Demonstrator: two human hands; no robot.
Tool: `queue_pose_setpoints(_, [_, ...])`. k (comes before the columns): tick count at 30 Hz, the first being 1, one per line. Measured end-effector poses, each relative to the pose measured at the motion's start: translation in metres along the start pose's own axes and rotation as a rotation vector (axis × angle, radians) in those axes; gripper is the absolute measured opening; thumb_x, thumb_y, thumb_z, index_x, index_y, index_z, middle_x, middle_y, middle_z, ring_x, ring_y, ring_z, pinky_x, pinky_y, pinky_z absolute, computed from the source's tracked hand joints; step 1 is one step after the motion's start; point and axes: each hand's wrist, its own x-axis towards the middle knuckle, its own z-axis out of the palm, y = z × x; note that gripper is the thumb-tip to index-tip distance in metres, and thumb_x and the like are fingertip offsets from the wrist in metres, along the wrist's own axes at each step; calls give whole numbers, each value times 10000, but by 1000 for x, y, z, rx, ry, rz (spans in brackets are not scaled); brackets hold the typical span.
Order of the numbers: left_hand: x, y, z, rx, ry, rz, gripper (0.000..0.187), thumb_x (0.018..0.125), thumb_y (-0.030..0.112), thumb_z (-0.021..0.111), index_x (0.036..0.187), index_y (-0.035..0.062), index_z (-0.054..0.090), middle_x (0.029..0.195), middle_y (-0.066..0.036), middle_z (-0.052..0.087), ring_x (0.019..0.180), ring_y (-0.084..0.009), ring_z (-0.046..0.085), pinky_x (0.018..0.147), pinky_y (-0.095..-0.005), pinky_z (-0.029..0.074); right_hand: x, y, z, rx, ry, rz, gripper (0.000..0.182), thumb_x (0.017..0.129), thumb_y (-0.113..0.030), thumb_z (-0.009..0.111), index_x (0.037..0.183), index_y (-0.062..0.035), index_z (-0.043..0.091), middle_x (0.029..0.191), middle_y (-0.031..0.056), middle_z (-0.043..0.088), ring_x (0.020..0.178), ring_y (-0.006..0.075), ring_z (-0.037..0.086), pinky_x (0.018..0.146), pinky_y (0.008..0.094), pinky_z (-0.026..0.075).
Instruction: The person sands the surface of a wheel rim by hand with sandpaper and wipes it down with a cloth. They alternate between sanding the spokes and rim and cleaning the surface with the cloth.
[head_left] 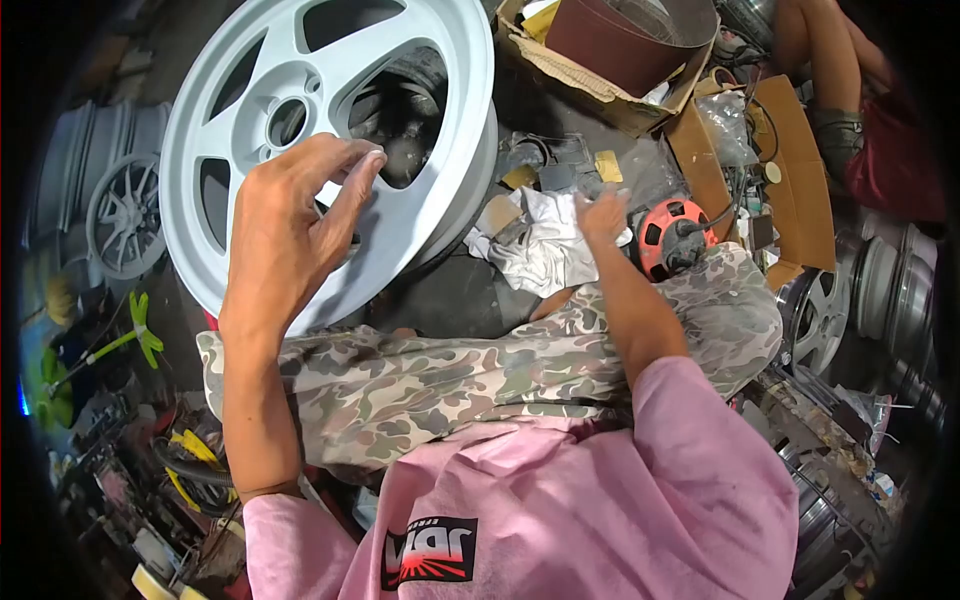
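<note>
A large pale grey-white car wheel (440, 215) with broad spokes stands tilted in front of me. My left hand (290, 215) is raised before its face, with bent fingers and the thumb tip brought against them; anything in this pinch is too small or hidden to name. To the right, a crumpled white rag (545, 245) lies by my legs. My right hand (604, 215) is at the rag's right edge, its slightly blurred fingers curled on the cloth. Small sanding pieces, including a yellow one (608, 166) and a tan one (498, 215), lie around the rag.
A red-orange power tool (672, 238) with a cord lies beside my right forearm. Behind are an open cardboard box (800, 160) and another holding a brown abrasive roll (630, 45). More wheels (125, 215) stand on both sides. Another person's bent leg (830, 60) shows at upper right.
</note>
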Motion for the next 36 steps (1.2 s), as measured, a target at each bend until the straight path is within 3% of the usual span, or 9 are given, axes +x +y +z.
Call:
queue_pose_setpoints(5, [0,-8,1,38,16,57,143,950,110,732,1006,-20,751,871,-144,716,696,-292,672,566,-357,513,16,9,-1,-115,15,61,649,853,-433,831,1294,-31,574,1355,217,487,1275,411,525,992,478,543])
queue_pose_setpoints(9, [-1,-3,-3,-39,28,40,145,964,60,723,1044,-60,740,849,-167,700,726,-247,682,719,-336,540,31,33,23,-189,56,-64,593,900,-378,790,1337,-45,568,1373,226,485,1272,404,538,1028,478,521])
queue_pose_setpoints(13, [-1,-11,-5,17,76,133,152,945,132,740,991,-9,769,930,-140,755,636,-300,683,574,-363,545,22,22,1,-181,45,-53,533,922,-377,762,1307,-39,613,1345,201,540,1272,398,550,986,497,537])
queue_pose_setpoints(17, [-9,-10,-9,21,94,96,147,956,100,735,1000,-39,747,862,-159,715,739,-322,677,698,-375,535,45,47,27,-289,62,-234,491,940,-393,721,1261,-32,636,1332,187,569,1240,377,590,933,497,560])
queue_pose_setpoints(22, [-23,-15,-17,-19,82,7,152,953,103,731,992,-44,743,871,-165,722,744,-345,688,695,-384,539,50,46,24,-116,54,-194,308,968,-285,612,1093,-17,698,1060,237,688,1027,413,677,890,520,560])
queue_pose_setpoints(25, [-24,-26,-18,7,162,140,154,954,110,733,987,-40,744,867,-161,723,722,-328,685,640,-376,534,57,38,9,-77,407,-276,299,967,-285,614,1040,-13,711,1055,255,703,983,451,684,883,539,547])
queue_pose_setpoints(31, [-23,-27,-16,-29,225,211,145,951,114,736,984,-27,751,859,-150,722,700,-308,681,567,-361,526,71,26,-32,216,110,-137,327,985,-315,640,984,-7,752,1012,271,736,937,468,694,850,515,522])
queue_pose_setpoints(34, [-25,-32,-9,-43,215,252,148,944,133,740,975,-9,763,865,-140,730,709,-319,691,600,-380,542,83,25,-48,359,95,-237,336,1000,-317,669,977,7,757,894,199,756,838,372,700,817,455,525])
queue_pose_setpoints(36, [-27,-35,-3,-54,256,279,151,940,142,742,971,-5,764,868,-140,733,715,-326,696,624,-391,547,94,19,-58,722,-65,-242,306,1022,-305,681,984,-12,762,820,73,732,719,208,649,700,355,512])
